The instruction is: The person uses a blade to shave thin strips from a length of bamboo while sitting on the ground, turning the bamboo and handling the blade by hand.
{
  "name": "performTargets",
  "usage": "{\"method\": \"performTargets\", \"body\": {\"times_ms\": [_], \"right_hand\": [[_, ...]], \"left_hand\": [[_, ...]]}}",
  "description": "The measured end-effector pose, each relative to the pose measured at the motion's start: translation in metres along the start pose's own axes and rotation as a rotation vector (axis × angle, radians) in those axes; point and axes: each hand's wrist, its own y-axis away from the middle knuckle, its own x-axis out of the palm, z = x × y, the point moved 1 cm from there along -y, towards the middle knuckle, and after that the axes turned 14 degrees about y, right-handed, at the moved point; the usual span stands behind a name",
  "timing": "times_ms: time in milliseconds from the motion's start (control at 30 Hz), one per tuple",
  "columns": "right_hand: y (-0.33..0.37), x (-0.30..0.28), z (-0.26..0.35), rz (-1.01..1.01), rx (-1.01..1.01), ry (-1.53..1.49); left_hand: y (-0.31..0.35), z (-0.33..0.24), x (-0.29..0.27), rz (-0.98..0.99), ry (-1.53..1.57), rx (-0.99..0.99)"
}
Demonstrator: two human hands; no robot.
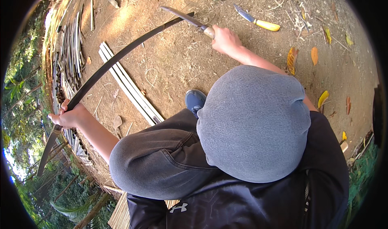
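Note:
My left hand (72, 116) is closed around a long dark strip (121, 53), which looks like split bamboo. Its shorter end sticks out below the hand, while the long part arcs away to the far middle. In my right hand (227, 41) is a knife (182, 15), gripped by its pale handle with the blade directed to the left. The blade crosses the far end of the dark strip; whether they touch I cannot tell. Between my arms, several long white strips (131, 85) lie side by side on the ground.
A second knife (258, 21) with a yellow handle lies on the bare earth beyond my right hand. Many thin poles or strips (72, 53) are heaped at the left. My bent knees and a blue shoe (195, 99) are close by. Yellow leaves (292, 61) dot the right side.

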Motion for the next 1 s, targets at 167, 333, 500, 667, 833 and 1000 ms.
{"method": "performTargets", "body": {"times_ms": [167, 333, 500, 667, 833, 1000], "right_hand": [[-0.006, 0.008, -0.007, 0.021, 0.138, 0.036], [0.031, 0.002, 0.011, -0.022, 0.040, -0.080], [0.045, -0.036, 0.075, 0.041, -0.217, -0.190], [0.060, -0.078, 0.145, 0.140, -0.501, -0.094], [0.046, -0.061, 0.122, 0.129, -0.342, -0.106], [0.044, -0.068, 0.129, 0.185, -0.273, -0.110]], "left_hand": [[0.005, -0.007, 0.002, -0.058, 0.026, -0.020], [-0.015, -0.008, -0.011, 0.000, 0.027, -0.016], [0.004, -0.006, 0.009, 0.072, 0.051, 0.018], [0.003, -0.007, 0.002, -0.065, 0.084, -0.009], [0.005, -0.004, -0.005, -0.135, 0.116, 0.019], [0.001, -0.010, -0.005, -0.148, 0.104, 0.062]]}}
